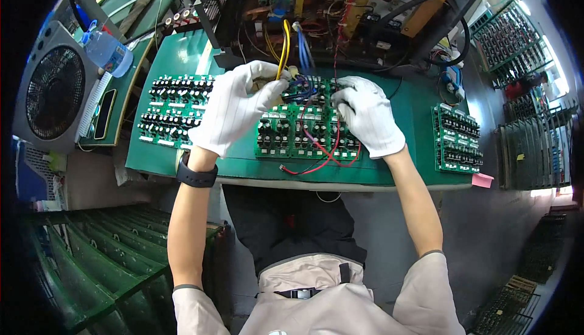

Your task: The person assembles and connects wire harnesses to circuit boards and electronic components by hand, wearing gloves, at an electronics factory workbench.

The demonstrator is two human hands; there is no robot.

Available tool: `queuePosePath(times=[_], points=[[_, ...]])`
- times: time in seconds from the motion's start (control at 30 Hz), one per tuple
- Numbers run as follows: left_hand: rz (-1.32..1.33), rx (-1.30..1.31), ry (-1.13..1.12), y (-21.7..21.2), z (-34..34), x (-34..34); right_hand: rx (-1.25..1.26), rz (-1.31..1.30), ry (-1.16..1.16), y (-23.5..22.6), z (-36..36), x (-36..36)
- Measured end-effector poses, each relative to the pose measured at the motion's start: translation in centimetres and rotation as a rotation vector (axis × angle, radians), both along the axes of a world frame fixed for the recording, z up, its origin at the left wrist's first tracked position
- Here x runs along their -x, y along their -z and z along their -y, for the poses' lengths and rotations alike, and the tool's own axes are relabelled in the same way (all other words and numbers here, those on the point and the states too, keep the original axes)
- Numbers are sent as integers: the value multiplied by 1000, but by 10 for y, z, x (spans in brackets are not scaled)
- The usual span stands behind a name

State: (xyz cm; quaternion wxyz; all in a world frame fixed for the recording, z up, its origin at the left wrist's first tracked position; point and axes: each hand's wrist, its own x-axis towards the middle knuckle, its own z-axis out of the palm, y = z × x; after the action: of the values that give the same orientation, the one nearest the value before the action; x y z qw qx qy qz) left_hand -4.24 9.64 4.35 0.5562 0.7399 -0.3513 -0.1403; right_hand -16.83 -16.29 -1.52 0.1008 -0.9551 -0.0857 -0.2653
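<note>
My left hand [234, 107], in a white glove, pinches a bundle of yellow wires [285, 49] between thumb and fingers. It is above the middle group of green circuit boards [277, 143], which carry rows of black capacitors and white connectors. Blue wires [304, 46] hang down just right of the yellow ones. My right hand [368, 116], also gloved, has its fingers curled at the boards' right side; what its fingertips hold, if anything, is hidden. Red wires [325, 158] cross over the boards and trail toward the table's front edge.
On the green table [237, 167], more circuit boards lie at left [173, 113] and right [456, 140]. An open equipment frame [316, 6] full of wiring stands behind. At left are a fan [55, 91], a water bottle [109, 52] and a phone [105, 114]; a green rack [115, 256] stands below.
</note>
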Motion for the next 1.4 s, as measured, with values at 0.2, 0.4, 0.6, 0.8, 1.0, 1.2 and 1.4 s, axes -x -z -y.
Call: queuePosePath(times=[0.2,0.4,0.6,0.8,1.0,1.2,1.4], points=[[-106,62,0,-40,14,18,-468,51,-36,-32,26,14],[-257,222,66,-47,65,55,-609,78,135,-71,66,47],[71,155,47,-16,138,82,-381,71,161,-63,128,76],[400,-70,-64,30,179,85,53,22,136,-60,136,84],[766,-215,-84,32,205,65,72,-88,154,-73,151,72],[843,-538,67,45,218,36,90,-182,105,-66,171,63],[864,-722,123,44,185,44,90,-176,188,-70,144,80]])
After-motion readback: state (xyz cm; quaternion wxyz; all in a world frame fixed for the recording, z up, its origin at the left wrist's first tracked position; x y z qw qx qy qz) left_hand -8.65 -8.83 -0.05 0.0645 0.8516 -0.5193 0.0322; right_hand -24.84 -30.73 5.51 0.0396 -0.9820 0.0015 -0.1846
